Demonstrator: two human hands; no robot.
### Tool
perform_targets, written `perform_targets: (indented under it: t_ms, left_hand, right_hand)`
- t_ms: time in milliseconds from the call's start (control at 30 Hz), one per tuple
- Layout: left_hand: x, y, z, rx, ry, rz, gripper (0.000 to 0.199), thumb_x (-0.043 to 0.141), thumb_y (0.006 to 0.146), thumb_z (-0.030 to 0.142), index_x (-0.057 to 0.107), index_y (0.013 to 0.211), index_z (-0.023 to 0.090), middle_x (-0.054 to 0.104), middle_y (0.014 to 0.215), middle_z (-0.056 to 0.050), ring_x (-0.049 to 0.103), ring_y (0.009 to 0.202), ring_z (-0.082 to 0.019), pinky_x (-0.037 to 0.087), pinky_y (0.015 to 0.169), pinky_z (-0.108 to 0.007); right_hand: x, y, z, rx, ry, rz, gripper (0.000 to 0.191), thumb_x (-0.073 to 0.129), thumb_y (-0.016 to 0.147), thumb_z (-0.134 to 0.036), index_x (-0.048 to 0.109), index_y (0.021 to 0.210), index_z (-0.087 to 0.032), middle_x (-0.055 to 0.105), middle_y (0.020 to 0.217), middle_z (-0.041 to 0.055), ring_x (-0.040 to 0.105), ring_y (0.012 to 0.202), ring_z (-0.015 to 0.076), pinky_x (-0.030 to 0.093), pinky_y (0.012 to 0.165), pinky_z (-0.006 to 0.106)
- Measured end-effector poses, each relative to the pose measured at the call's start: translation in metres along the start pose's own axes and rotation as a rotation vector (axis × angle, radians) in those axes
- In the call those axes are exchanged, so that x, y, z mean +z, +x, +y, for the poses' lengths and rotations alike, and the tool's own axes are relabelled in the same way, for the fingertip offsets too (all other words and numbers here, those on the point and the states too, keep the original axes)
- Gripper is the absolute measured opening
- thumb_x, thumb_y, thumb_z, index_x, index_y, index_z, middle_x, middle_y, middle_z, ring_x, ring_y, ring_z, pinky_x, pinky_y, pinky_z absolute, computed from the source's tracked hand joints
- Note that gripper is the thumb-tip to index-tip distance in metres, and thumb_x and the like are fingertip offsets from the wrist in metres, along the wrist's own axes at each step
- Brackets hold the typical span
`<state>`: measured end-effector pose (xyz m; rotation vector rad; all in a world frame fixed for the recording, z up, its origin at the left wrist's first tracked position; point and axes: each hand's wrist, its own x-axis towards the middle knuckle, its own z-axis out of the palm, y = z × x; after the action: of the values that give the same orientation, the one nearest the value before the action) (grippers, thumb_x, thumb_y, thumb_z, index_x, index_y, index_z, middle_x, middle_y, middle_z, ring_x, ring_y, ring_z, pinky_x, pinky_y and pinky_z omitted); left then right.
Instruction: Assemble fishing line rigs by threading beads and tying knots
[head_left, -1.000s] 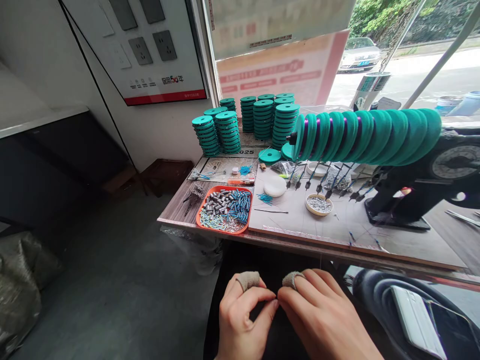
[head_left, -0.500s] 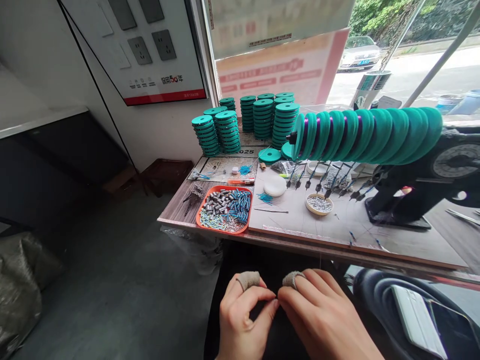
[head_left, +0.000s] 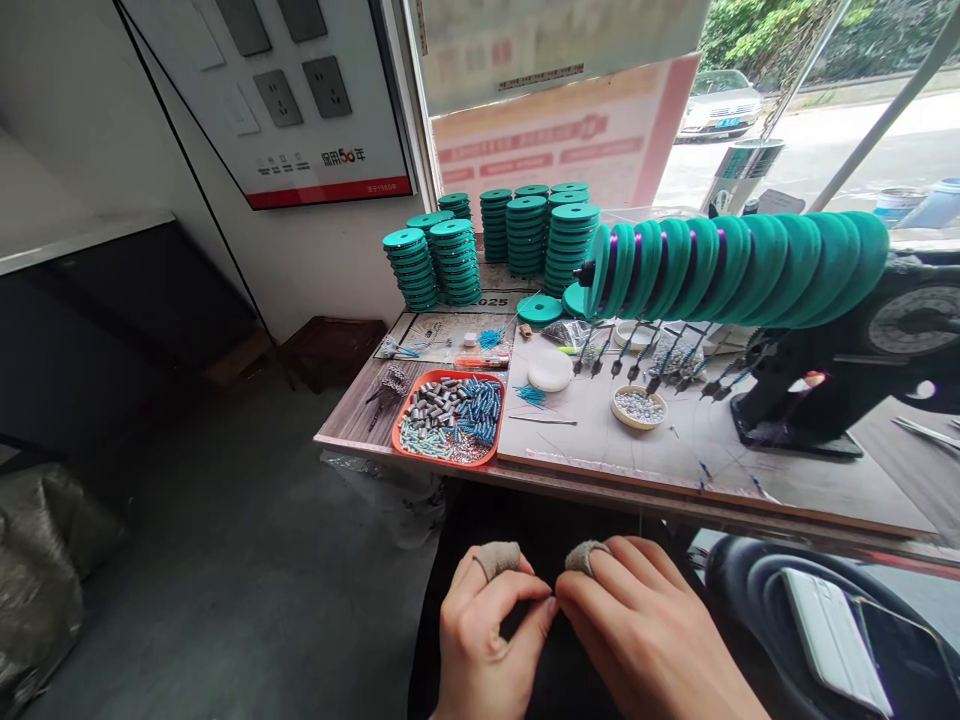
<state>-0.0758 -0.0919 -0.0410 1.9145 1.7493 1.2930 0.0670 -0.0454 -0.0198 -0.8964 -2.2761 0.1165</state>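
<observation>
My left hand (head_left: 489, 625) is closed in a pinch, thumb against index finger, over my lap in front of the table edge. Right beside it, my right hand (head_left: 641, 620) is closed too, its fingertips meeting the left ones. Whatever lies between the fingertips is too small to make out; a faint thin line rises near the right hand. Each hand has a beige wrap around one finger. Beyond them on the table is an orange tray (head_left: 395, 440) of metal cylinders and small blue parts. A row of teal spools (head_left: 735, 270) sits on a black machine (head_left: 810, 385).
Stacks of teal spools (head_left: 527, 235) stand at the back by the window. A round dish of small silvery beads (head_left: 639, 407), a white disc (head_left: 550, 370) and tweezers (head_left: 543, 421) lie on the board. A phone (head_left: 904, 650) and a white case (head_left: 836, 640) are at lower right.
</observation>
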Motion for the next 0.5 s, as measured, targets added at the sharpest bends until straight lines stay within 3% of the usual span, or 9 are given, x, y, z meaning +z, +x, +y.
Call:
perform_targets:
  t_ms: [500]
  left_hand:
    - [-0.0011,-0.0028,-0.0027,0.075,0.132,-0.047,0.008,0.062,0.076,0.014,0.066,0.073,0.019,0.063,0.076,-0.004,0.061,0.071,-0.017,0.053,0.063,-0.028]
  right_hand:
    - [0.0027,-0.0006,0.0001,-0.036,-0.040,-0.021,0.035,0.033,0.089,-0.009,0.056,0.064,-0.020,0.055,0.061,0.0006,0.044,0.059,0.0165,0.032,0.071,0.029]
